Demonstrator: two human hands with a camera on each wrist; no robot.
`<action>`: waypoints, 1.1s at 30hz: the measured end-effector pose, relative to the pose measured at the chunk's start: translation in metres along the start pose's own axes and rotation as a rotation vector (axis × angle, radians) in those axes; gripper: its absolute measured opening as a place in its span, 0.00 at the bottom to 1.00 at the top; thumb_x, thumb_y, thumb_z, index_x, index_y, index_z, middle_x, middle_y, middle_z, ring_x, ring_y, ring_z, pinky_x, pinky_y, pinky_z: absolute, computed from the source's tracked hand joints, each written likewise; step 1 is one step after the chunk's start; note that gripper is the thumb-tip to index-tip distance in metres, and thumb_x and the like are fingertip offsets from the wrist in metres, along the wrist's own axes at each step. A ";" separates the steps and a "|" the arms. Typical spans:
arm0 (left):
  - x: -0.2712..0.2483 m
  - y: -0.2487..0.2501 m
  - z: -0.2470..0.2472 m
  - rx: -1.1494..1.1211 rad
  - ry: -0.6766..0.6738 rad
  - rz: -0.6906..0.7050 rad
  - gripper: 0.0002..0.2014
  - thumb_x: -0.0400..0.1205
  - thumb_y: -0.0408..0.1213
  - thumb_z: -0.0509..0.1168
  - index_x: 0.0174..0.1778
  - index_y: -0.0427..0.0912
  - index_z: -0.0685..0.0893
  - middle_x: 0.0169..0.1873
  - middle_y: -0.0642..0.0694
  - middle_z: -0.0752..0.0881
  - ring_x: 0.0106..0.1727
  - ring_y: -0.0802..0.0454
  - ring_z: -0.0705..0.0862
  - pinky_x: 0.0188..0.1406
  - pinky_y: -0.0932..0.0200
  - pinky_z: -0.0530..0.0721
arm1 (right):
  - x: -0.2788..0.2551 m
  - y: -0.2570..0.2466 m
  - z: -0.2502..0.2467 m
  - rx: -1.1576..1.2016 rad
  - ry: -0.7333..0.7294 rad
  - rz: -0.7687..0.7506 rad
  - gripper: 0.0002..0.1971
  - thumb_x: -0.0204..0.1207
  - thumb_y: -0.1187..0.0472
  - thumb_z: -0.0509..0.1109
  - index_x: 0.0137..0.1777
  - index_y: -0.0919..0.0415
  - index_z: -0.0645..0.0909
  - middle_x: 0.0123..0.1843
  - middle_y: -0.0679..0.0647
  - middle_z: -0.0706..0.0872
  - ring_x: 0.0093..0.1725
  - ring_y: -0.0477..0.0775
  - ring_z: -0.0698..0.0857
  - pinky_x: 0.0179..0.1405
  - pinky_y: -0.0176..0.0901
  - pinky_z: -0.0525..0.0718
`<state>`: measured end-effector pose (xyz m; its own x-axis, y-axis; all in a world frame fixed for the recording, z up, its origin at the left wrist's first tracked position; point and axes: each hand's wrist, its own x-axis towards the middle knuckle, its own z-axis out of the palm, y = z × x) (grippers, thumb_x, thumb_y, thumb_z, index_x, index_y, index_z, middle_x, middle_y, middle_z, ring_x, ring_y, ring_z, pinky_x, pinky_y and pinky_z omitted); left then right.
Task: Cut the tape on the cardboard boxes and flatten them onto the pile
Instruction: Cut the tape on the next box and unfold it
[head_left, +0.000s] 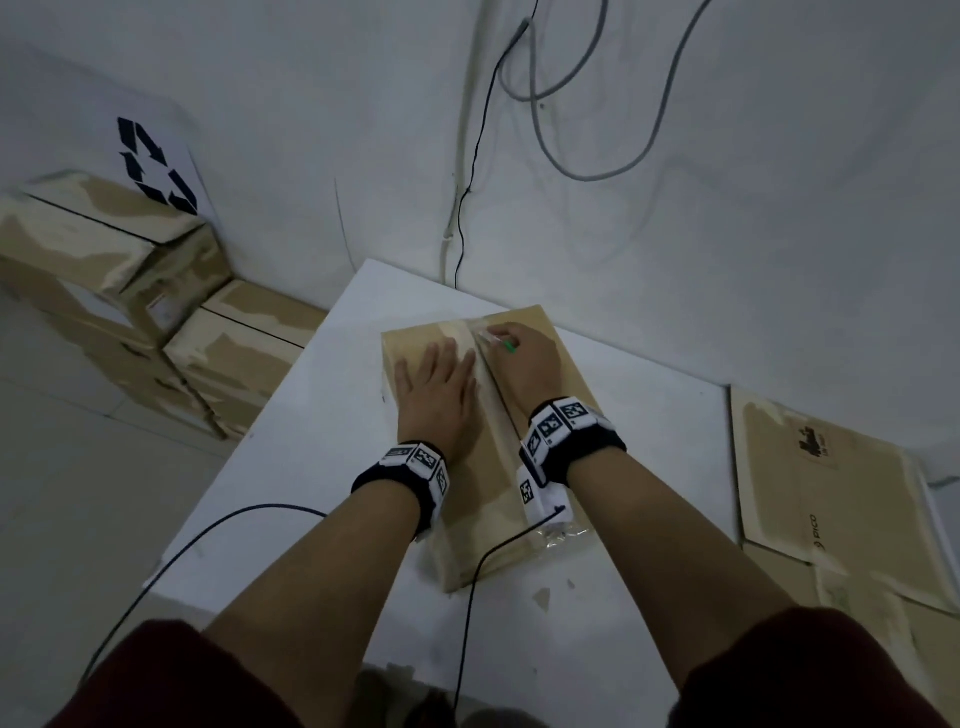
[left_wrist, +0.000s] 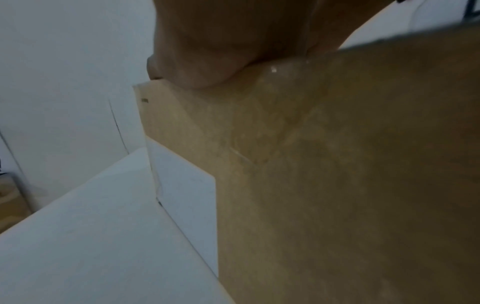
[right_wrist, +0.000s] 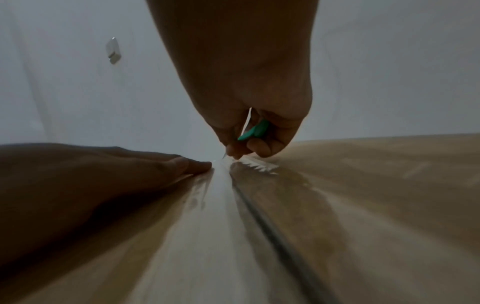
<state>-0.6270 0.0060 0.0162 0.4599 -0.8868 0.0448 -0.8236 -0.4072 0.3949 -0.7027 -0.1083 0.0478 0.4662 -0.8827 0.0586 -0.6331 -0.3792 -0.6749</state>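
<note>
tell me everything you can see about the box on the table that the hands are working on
The cardboard box is plain brown, rectangular and closed, lying on the white table. Glossy clear tape runs along its top centre seam, with crumpled tape at the near end. The left hand presses flat on the top, left of the seam. The right hand holds a green-handled cutter with its tip at the far end of the seam. A black cable crosses the near corner.
</note>
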 end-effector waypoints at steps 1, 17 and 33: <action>0.000 0.000 0.000 -0.008 -0.002 -0.005 0.24 0.90 0.48 0.42 0.83 0.53 0.59 0.84 0.50 0.54 0.85 0.49 0.48 0.80 0.38 0.38 | 0.003 -0.003 0.001 -0.004 0.010 -0.003 0.11 0.82 0.54 0.68 0.58 0.55 0.89 0.58 0.53 0.90 0.57 0.54 0.86 0.54 0.39 0.78; 0.001 0.002 -0.001 -0.048 -0.012 -0.025 0.24 0.89 0.49 0.41 0.83 0.53 0.61 0.84 0.51 0.55 0.85 0.50 0.48 0.80 0.40 0.35 | 0.001 -0.009 0.006 -0.080 0.018 -0.101 0.14 0.83 0.55 0.68 0.60 0.60 0.89 0.60 0.57 0.90 0.59 0.57 0.86 0.60 0.44 0.80; 0.000 0.003 -0.004 -0.057 -0.013 -0.026 0.24 0.89 0.47 0.41 0.82 0.53 0.62 0.84 0.49 0.57 0.85 0.49 0.49 0.81 0.39 0.36 | -0.009 -0.023 0.008 -0.399 -0.141 -0.050 0.13 0.83 0.63 0.62 0.53 0.66 0.89 0.52 0.63 0.90 0.53 0.64 0.87 0.52 0.48 0.83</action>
<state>-0.6282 0.0060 0.0205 0.4759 -0.8792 0.0220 -0.7910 -0.4169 0.4478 -0.6873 -0.0896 0.0570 0.5649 -0.8244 -0.0359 -0.7840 -0.5227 -0.3349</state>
